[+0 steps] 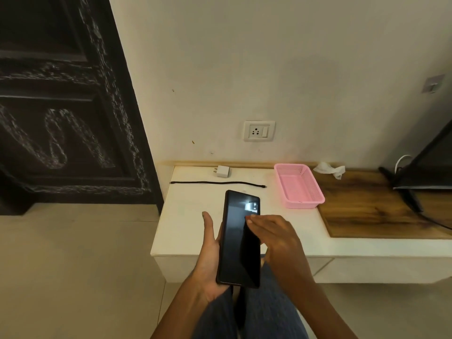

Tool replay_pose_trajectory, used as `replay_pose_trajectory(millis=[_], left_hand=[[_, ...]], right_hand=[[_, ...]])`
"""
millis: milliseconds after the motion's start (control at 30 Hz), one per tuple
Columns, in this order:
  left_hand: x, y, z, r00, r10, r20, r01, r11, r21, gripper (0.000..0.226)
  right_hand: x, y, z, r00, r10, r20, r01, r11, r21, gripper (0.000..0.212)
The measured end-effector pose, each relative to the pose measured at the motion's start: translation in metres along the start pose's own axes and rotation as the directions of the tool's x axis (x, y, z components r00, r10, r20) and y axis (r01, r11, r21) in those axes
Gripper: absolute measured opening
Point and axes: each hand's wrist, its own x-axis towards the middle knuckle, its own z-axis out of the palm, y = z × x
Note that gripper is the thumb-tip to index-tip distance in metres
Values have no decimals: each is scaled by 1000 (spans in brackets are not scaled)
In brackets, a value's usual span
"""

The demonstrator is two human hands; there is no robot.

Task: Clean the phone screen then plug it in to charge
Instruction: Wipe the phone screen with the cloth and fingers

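Note:
A black phone [238,238] with a dark screen rests upright in my left hand [208,260], held from below and along its left edge, thumb raised. My right hand [274,238] lies over the phone's right edge, fingertips touching the screen; I see no cloth in it. On the white counter [186,223] behind the phone lie a black charging cable [217,183], stretched out straight, and a white plug adapter [222,171]. A white wall socket [259,130] with a switch sits above them. A crumpled white tissue [329,169] lies at the counter's back.
A pink plastic basket [299,187] stands to the right of the cable. Further right is a wooden surface [367,206] with a dark screen on a stand [425,167]. A dark carved door [66,106] fills the left. My legs in jeans are below.

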Motion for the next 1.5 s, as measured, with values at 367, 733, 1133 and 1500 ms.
replay_pose_trajectory(millis=[367, 733, 1133, 1500], left_hand=[[-3, 4, 3, 997, -33, -64, 30, 998, -54, 99], [-6, 6, 0, 998, -28, -63, 24, 998, -66, 95], [-7, 8, -2, 997, -14, -77, 9, 997, -71, 94], [-3, 6, -6, 997, 17, -77, -18, 1000, -8, 99]], right_hand=[[-11, 1, 5, 999, -36, 36, 37, 999, -35, 62], [-12, 0, 9, 995, -79, -53, 78, 997, -24, 32], [-7, -7, 5, 994, -70, -83, 71, 997, 11, 25], [-13, -4, 4, 993, -80, -82, 80, 997, -3, 28]])
